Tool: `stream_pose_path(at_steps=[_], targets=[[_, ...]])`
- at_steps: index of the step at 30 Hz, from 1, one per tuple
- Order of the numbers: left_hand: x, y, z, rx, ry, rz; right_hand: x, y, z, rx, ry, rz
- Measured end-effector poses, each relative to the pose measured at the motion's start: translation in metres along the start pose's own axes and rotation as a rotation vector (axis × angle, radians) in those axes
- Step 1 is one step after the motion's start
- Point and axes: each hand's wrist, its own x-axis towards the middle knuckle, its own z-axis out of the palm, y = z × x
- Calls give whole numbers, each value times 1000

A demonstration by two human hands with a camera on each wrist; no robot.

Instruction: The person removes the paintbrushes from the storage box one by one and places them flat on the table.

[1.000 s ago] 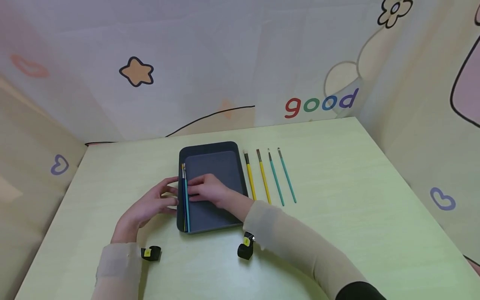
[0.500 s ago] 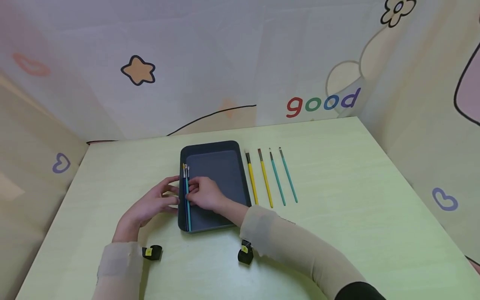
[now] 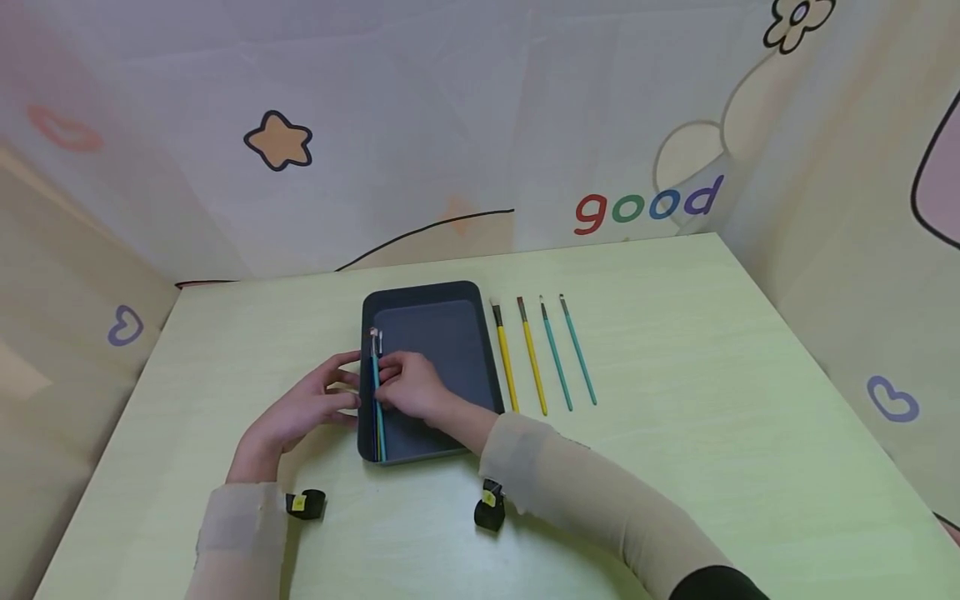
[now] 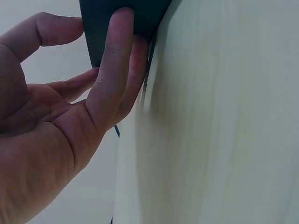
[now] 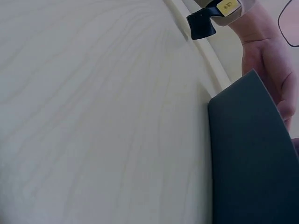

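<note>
A dark grey rectangular tray (image 3: pixel 423 290) lies on the table, with several thin paintbrushes (image 3: pixel 381 437) bunched lengthwise along its left inner side. Reaching into the tray, my right hand (image 3: pixel 414 386) pinches at these brushes with curled fingertips. Exactly how many it holds is hidden. My left hand (image 3: pixel 311 404) rests spread against the tray's outer left wall. In the left wrist view, fingers (image 4: pixel 110 70) of this hand touch the dark wall. The right wrist view catches the tray's outer side (image 5: pixel 252 158) and the left hand (image 5: pixel 268 65) beyond it; the right hand is outside that view.
To the tray's right lie two yellow-handled paintbrushes (image 3: pixel 504 358) and two teal-handled paintbrushes (image 3: pixel 555 354), roughly parallel and spaced apart. A printed cloth backdrop (image 3: pixel 420 125) rises behind the pale table (image 3: pixel 712 400). Black wrist cameras hang below both sleeves.
My right hand has closed its fingertips at the brushes in the tray, and these have shifted slightly right and bunched together. My left hand stays at the tray's wall.
</note>
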Motion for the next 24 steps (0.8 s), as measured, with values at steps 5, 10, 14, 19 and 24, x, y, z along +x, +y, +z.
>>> stream_pose_path(at_steps=[5,10,14,19,24], targets=[[1,0,1,4,3,-5,0,-3,-6,86,4,56],[2,-1,1,9,11,-12,-1,-5,-14,179,-27,94],[1,-1,1,10,12,-11,-3,-7,-21,208,-64,118],[0,-1,1,9,16,-11,-8,-12,-29,234,-84,132],[0,0,1,8,20,-11,-11,-19,-36,271,-79,153]])
